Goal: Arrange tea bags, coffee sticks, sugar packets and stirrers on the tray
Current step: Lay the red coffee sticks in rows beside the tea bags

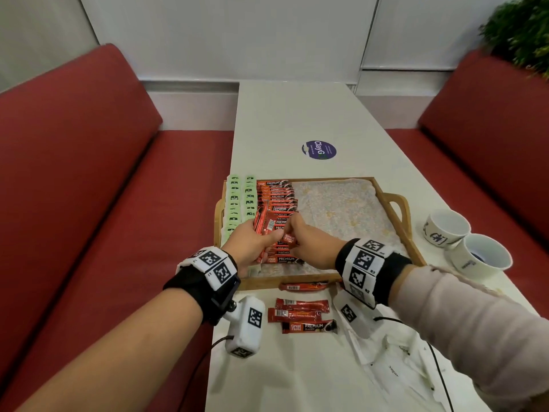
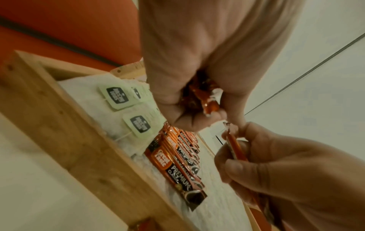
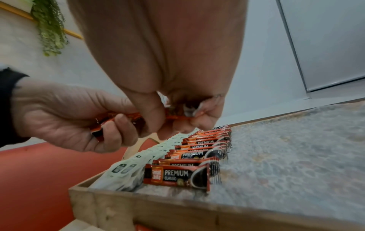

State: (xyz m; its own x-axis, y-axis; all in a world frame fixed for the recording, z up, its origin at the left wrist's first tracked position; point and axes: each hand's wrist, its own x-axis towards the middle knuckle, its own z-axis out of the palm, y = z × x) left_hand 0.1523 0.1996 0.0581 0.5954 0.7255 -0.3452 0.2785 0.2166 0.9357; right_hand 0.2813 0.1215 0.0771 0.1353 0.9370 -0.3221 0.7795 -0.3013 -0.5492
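A wooden tray (image 1: 395,200) holds two columns of green tea bags (image 1: 239,200) at its left and a column of red coffee sticks (image 1: 277,197) beside them. Over that column my left hand (image 1: 263,237) grips a bundle of coffee sticks (image 1: 264,226). My right hand (image 1: 294,231) pinches the end of one coffee stick (image 1: 288,237) next to the bundle. In the left wrist view the right hand (image 2: 276,164) holds that stick (image 2: 235,148) edge-on. The right wrist view shows its fingers (image 3: 154,112) closed on the stick above the laid row (image 3: 197,150).
Several loose coffee sticks (image 1: 300,315) lie on the white table (image 1: 297,114) just in front of the tray. White paper packets (image 1: 386,352) are piled at the lower right. Two white cups (image 1: 445,230) stand right of the tray. Red benches flank the table.
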